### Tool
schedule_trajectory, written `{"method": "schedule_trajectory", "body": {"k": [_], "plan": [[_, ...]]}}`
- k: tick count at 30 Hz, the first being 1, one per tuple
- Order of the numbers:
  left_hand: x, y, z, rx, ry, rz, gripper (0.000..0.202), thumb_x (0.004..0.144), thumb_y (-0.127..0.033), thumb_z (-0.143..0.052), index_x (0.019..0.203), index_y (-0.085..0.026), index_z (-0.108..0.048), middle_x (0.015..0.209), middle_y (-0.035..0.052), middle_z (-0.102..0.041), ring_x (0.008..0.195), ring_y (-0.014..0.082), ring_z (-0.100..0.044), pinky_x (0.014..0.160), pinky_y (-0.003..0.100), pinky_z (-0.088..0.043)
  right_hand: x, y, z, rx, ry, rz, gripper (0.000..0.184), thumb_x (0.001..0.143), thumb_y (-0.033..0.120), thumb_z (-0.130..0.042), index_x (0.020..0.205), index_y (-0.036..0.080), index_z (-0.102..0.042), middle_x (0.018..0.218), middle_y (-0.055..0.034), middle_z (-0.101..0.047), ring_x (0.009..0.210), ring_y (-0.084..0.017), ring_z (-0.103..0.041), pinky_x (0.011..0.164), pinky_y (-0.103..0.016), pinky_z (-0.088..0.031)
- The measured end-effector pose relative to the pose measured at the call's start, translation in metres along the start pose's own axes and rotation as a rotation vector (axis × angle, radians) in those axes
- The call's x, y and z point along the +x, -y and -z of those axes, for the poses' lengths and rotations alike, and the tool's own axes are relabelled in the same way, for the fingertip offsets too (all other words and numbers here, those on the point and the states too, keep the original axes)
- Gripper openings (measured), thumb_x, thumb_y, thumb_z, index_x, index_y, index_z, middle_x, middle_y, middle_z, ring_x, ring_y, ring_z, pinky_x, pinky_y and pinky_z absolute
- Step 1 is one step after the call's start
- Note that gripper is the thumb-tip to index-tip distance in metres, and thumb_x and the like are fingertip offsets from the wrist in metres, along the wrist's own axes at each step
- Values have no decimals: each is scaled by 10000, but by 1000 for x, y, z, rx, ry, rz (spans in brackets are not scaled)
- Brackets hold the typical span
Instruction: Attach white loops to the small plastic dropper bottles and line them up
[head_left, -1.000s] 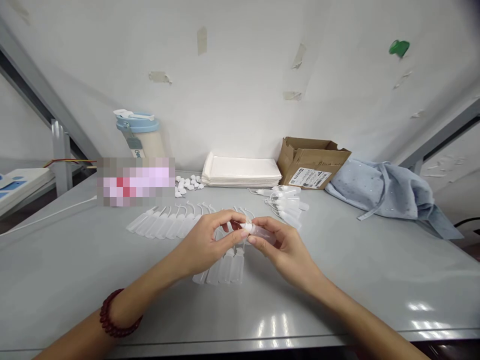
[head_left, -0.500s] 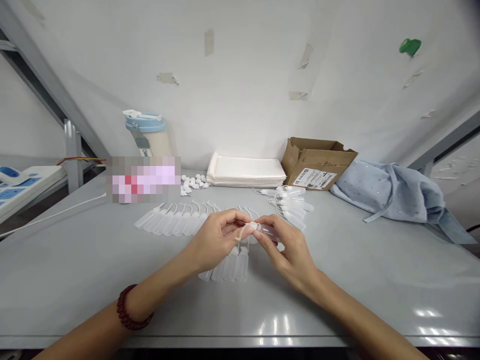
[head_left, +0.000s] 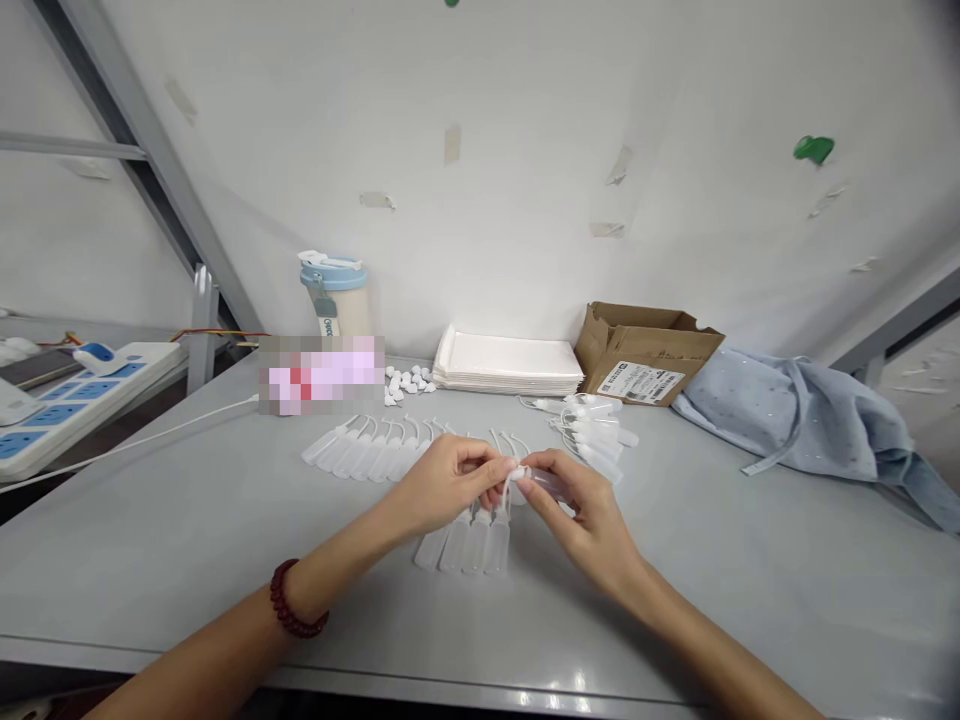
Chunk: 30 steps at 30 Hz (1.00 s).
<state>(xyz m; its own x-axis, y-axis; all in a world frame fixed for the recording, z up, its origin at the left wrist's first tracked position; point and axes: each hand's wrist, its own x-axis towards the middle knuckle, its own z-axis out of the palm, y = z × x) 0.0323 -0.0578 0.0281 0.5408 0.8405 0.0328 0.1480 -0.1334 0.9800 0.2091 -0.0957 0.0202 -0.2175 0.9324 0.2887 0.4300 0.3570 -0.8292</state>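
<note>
Above the table's middle, my right hand (head_left: 589, 505) is closed around a small translucent squeeze bottle (head_left: 549, 484) that lies sideways, its neck pointing left. At that neck, my left hand (head_left: 442, 485) pinches the white cap (head_left: 517, 472) between thumb and fingers. A thin white strap hangs from the cap. Fingers cover much of the bottle. Just below my hands lie several similar bottles (head_left: 474, 545) side by side, straps upward. A longer row of bottles (head_left: 364, 455) runs behind my left hand, partly hidden by it. Beyond my right hand is a loose pile of bottles (head_left: 596, 435).
Small white caps (head_left: 407, 381) lie near a blurred pink item (head_left: 326, 378). Behind stand a blue-lidded cup (head_left: 337, 300), a stack of white envelopes (head_left: 510, 365) and an opened cardboard box (head_left: 649, 350). Blue cloth (head_left: 810, 420) lies right, a power strip (head_left: 82, 400) left.
The camera has turned, so the scene sits lower and further right. Both hands stay on the bottle; the left fingers have shifted at the cap, and its strap now hangs more steeply.
</note>
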Motion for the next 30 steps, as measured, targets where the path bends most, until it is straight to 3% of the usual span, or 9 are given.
{"method": "schedule_trajectory", "body": {"k": [4, 9, 14, 17, 21, 25, 30], "plan": [[0, 0, -1, -49, 40, 39, 359, 858, -413, -523, 675, -115, -605, 600, 14, -581, 530, 106, -544, 540, 225, -463, -2, 1, -1, -51, 16, 55, 192, 890, 320, -480, 903, 155, -576, 729, -33, -640, 564, -119, -502, 497, -229, -361], [-3, 1, -5, 20, 14, 0, 268, 855, -353, -532, 810, -119, -653, 690, 26, -610, 606, 124, -570, 567, 231, -467, 1, 1, 1, 81, 88, -97, 240, 887, 388, -478, 855, 167, -567, 680, -11, -594, 539, -108, -447, 481, -230, -310], [-5, 1, -9, 226, -59, -195, 211, 856, -259, -518, 945, -166, -685, 864, 54, -673, 814, 173, -607, 747, 282, -482, 7, 2, 4, 328, 94, -337, 302, 800, 470, -579, 800, 172, -529, 570, 54, -436, 470, -77, -340, 434, -211, -237], [-6, -1, -7, 168, -26, -145, 233, 859, -281, -517, 982, -166, -678, 918, 59, -688, 840, 179, -627, 751, 277, -496, 8, 4, 4, 393, 130, -412, 338, 774, 487, -597, 726, 164, -511, 567, 56, -435, 440, -53, -284, 425, -207, -204], [-6, -5, -4, 140, 11, -66, 247, 849, -343, -548, 964, -163, -674, 907, 48, -693, 836, 181, -633, 721, 266, -502, 7, 3, 2, 268, 96, -297, 299, 804, 452, -577, 761, 156, -568, 610, 26, -498, 515, -85, -390, 466, -214, -276], [-5, -6, -5, 298, -92, -169, 200, 800, -304, -626, 942, -177, -686, 899, 41, -679, 809, 169, -599, 691, 257, -475, 4, -2, 0, 117, 65, -180, 250, 844, 403, -535, 816, 160, -583, 698, 2, -560, 571, -102, -439, 501, -221, -317], [-6, -3, -6, 316, -179, -269, 160, 845, -229, -557, 746, -171, -668, 796, 32, -662, 796, 160, -586, 740, 263, -453, 2, 0, -2, 74, 118, -128, 193, 848, 347, -535, 873, 165, -592, 671, 8, -560, 569, -109, -469, 509, -219, -365]]}}
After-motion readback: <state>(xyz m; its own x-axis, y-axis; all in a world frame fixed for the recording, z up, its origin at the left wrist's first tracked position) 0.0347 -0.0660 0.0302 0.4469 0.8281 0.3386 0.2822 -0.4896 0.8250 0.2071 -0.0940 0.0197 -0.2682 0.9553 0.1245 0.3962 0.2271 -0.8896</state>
